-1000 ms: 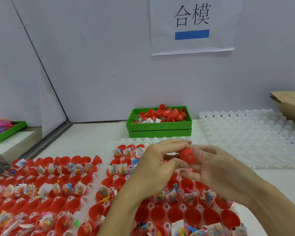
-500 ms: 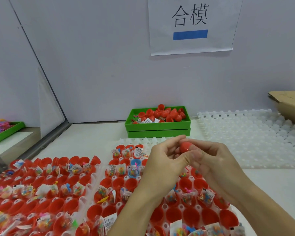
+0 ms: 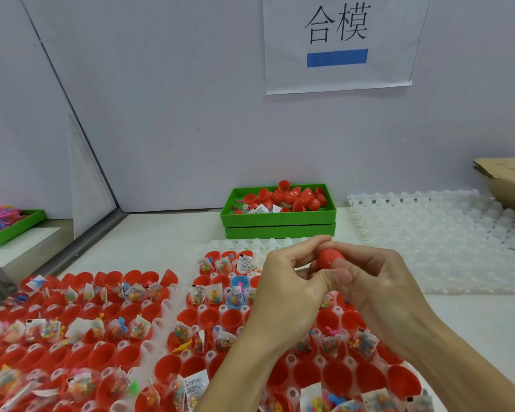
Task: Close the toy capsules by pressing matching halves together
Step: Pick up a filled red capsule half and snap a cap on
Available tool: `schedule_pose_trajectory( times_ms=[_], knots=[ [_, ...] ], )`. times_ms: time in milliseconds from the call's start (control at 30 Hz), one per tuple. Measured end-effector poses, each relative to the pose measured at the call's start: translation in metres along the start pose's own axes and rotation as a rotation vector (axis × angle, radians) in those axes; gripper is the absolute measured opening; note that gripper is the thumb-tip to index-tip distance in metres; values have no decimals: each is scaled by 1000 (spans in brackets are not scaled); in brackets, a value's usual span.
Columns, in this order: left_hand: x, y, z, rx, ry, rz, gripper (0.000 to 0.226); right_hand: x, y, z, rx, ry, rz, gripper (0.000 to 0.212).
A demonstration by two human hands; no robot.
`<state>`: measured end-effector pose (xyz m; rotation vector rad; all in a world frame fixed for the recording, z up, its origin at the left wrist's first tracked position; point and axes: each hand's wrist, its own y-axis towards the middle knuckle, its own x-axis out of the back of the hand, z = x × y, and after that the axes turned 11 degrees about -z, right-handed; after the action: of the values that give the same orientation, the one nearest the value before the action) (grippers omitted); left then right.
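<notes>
A red capsule (image 3: 329, 257) is held between both hands above the tray of open halves. My left hand (image 3: 289, 281) curls round its left side, fingertips on top and thumb below. My right hand (image 3: 372, 281) grips its right side, thumb pressing near the seam. Only the capsule's upper front shows; the rest is hidden by fingers. Below, a white tray (image 3: 292, 392) holds several red capsule halves (image 3: 231, 316), many with small bagged toys. A second tray (image 3: 158, 331) of filled red halves lies to the left.
A green bin (image 3: 280, 220) of loose red halves stands at the back centre. An empty white tray (image 3: 446, 242) lies at right, a cardboard box (image 3: 509, 179) behind it. Another green bin (image 3: 15, 226) sits far left beyond a partition. One blue half (image 3: 238, 285) sits among the red.
Both hands have lifted slightly with the capsule and closed in tighter around it. More of the capsule is covered by fingers than a second ago.
</notes>
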<state>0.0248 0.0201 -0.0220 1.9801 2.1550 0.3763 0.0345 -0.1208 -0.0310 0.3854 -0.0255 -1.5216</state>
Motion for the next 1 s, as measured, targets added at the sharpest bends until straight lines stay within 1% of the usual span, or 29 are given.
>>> schedule_pose_trajectory(
  times_ms=[67,100,167,200,233,300,367,433,567,667,700,767,833,900,1000],
  knots=[
    [0,1,-1,-7,-3,16,53,5,3,6,-109,84,55,30],
    [1,1,-1,-16,3,29,55,9,4,11,-194,162,97,32],
    [1,1,-3,-48,39,65,62,17,6,21,-335,303,156,52],
    [2,1,-4,-70,65,78,63,20,5,24,-377,351,172,55],
    [2,1,-4,-91,86,82,60,21,5,25,-409,395,186,55],
    [2,1,-4,-118,85,83,47,21,4,24,-448,458,203,53],
    [3,1,-4,-138,72,80,35,19,4,22,-470,464,214,55],
    [3,1,-3,-155,75,72,29,18,5,21,-469,437,230,59],
    [4,2,-3,-157,72,56,24,18,5,20,-448,389,227,55],
    [5,3,-3,-153,72,40,23,18,5,18,-405,311,158,51],
    [5,3,-3,-145,63,31,23,16,6,17,-368,250,106,47],
    [6,4,-2,-149,77,-1,23,13,6,17,-227,100,-14,32],
    [6,5,-1,-155,115,-41,25,13,7,17,-62,-42,-93,28],
    [7,6,0,-139,128,-62,27,13,6,17,53,-143,-100,27],
    [8,6,0,-137,135,-61,28,11,4,18,135,-270,-117,17]
  ],
)
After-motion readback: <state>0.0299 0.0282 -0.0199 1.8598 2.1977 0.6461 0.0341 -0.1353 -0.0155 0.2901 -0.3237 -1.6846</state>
